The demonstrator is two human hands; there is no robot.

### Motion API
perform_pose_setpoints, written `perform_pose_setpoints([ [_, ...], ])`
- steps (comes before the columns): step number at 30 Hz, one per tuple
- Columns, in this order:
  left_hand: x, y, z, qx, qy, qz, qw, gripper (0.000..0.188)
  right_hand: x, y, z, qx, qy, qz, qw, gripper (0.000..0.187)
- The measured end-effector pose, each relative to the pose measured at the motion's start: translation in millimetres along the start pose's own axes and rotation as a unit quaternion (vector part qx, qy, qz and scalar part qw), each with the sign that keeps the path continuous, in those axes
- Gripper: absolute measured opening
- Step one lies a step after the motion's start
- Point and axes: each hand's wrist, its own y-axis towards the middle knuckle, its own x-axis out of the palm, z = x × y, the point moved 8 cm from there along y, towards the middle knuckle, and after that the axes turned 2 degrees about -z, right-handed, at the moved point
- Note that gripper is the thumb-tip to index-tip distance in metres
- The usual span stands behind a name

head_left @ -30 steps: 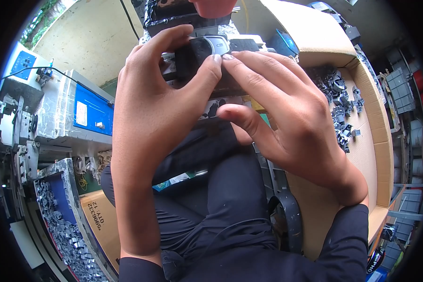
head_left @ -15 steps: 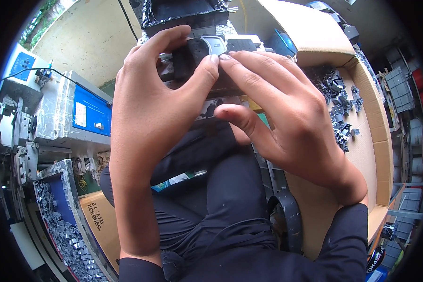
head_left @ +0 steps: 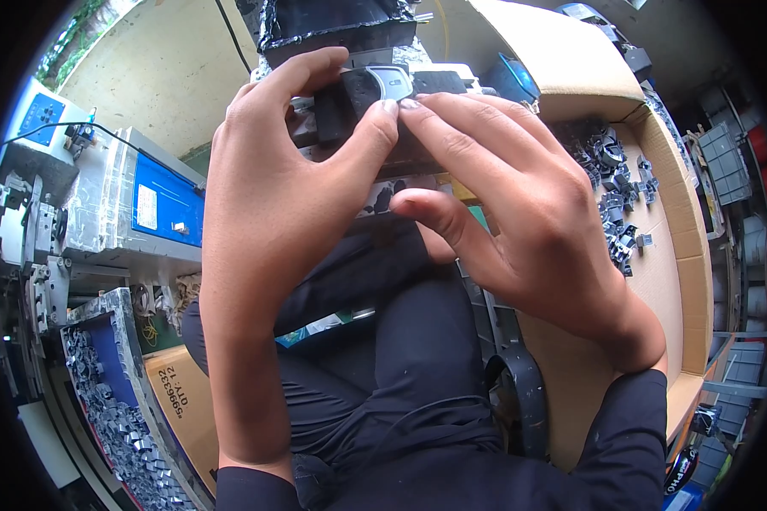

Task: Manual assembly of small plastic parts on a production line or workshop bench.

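Observation:
A small grey plastic part (head_left: 395, 83) with a curved outline and a dark printed mark sits at a black block (head_left: 362, 88) ahead of me. My left hand (head_left: 290, 175) arches around the block's left side, its index finger reaching over the top and its thumb tip at the part's lower edge. Its other fingers are mostly hidden. From the right, my right hand (head_left: 519, 192) brings its outstretched fingers to the part's lower right corner, the index fingertip beside my left thumb. The right thumb stands apart below, touching nothing I can see.
Behind the block rises a black tray-like machine piece (head_left: 341, 34). A large cardboard box (head_left: 694, 255) with many small dark clips is on the right. Left are a machine cabinet with a blue panel (head_left: 169, 200) and a bin (head_left: 128, 349) of metallic pieces.
The grey part and both hands have shifted very slightly to the right. Their grip and contact look the same.

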Motion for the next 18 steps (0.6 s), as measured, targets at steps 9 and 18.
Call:
perform_pose_setpoints([
  [9,0.0,0.1,0.7,-0.002,0.003,0.001,1.0,0.052,-0.3,0.0,0.0,0.001,0.001,-0.003,1.0,0.052],
  [18,-0.2,0.1,1.6,-0.01,-0.003,-0.002,1.0,0.053,-0.1,0.0,0.3,-0.003,-0.002,-0.003,1.0,0.052],
])
